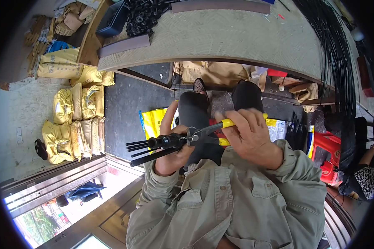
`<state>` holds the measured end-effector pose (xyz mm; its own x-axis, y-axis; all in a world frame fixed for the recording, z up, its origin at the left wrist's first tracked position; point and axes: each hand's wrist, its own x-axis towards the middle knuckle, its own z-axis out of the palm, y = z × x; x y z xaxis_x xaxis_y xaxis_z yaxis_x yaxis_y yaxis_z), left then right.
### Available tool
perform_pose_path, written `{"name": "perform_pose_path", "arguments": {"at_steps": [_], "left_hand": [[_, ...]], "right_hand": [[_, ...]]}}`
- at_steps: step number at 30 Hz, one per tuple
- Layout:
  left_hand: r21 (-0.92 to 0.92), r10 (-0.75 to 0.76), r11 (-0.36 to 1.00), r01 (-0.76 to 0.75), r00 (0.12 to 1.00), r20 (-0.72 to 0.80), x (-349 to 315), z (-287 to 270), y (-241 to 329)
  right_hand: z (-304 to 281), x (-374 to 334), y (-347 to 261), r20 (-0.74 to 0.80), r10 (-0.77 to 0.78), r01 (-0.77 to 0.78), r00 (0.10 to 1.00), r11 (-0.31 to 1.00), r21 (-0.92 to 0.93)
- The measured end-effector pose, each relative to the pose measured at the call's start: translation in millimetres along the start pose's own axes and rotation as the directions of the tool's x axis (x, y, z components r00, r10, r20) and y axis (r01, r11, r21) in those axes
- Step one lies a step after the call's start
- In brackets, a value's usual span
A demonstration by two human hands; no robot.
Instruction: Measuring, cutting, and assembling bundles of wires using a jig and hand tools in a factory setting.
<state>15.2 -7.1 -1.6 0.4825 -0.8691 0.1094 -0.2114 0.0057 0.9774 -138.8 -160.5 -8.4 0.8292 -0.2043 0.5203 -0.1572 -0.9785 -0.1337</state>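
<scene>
My right hand (253,137) is closed round the yellow handles of a pair of grey-jawed pliers (201,133), with the jaws pointing left. Closed too, my left hand (170,159) grips several thin black rods (142,157) together with a black tubular fitting (164,142). The rod ends stick out to the left past the fingers. At the fitting's right end, the plier head meets the work beside my left fingers. Whether the jaws bite on anything there I cannot tell. Both hands are above my lap.
A workbench (220,39) spans the far side, with a heap of black parts (143,18) and a dark blue bin (112,18). Long black strands (336,54) hang over its right end. Yellow sacks (62,137) are stacked at left. A red case (326,151) stands at right, near another person's arm.
</scene>
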Motion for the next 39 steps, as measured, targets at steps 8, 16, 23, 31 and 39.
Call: {"name": "perform_pose_path", "arguments": {"at_steps": [8,16,23,31,39], "left_hand": [[-0.089,0.275,0.957,-0.275,0.774,0.57,20,-22,-10],[-0.327,0.01,0.945,0.013,0.998,0.069,3,-1,-6],[-0.344,0.157,0.937,-0.05,0.943,0.292,12,-10,-16],[-0.157,0.175,0.972,-0.176,0.984,-0.02,6,5,-19],[-0.164,0.0,0.985,-0.045,0.965,-0.264,9,12,-32]], "right_hand": [[-44,32,54,0.762,-0.607,-0.84,0.226,0.275,0.469],[-44,9,37,0.282,-0.175,0.057,0.943,0.922,0.383],[-54,35,60,0.627,-0.362,-0.524,0.69,0.348,0.777],[-44,41,40,0.287,-0.242,0.195,0.927,0.964,0.182],[-7,11,21,0.249,-0.047,-0.038,0.967,0.945,0.326]]}}
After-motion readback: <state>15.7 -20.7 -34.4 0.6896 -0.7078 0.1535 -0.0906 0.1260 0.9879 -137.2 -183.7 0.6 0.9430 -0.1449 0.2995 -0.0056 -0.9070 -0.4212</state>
